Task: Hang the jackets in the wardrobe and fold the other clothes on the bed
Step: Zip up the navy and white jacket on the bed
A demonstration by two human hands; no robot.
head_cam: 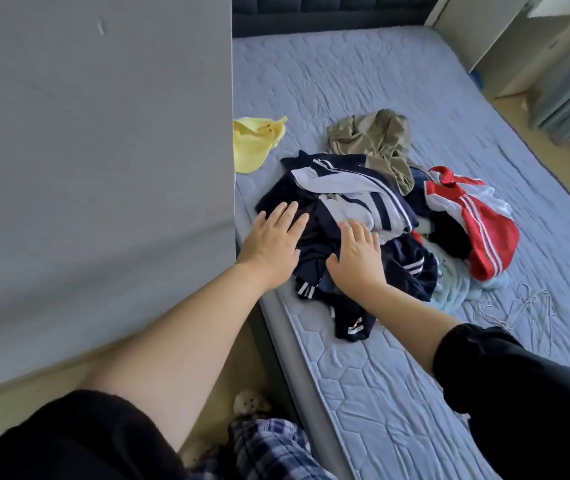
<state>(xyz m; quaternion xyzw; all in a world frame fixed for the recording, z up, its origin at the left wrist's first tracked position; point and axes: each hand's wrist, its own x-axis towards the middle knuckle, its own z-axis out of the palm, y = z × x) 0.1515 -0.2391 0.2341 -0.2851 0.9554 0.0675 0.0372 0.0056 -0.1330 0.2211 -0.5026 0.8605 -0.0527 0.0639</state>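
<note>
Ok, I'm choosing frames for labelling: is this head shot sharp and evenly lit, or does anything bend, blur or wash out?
Head view: soft daylight, no glare; left hand and right hand fairly sharp; dark folds of the navy-and-white striped jacket lose detail; wide angle bows the blue quilted mattress edge; thin white wire hangers barely stand out.

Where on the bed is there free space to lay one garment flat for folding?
The mattress is bare in the near part, between the navy pile and the person, and in the far part, between the khaki garment and the headboard. The middle is crowded: pile, red jacket, wire hangers.
</note>
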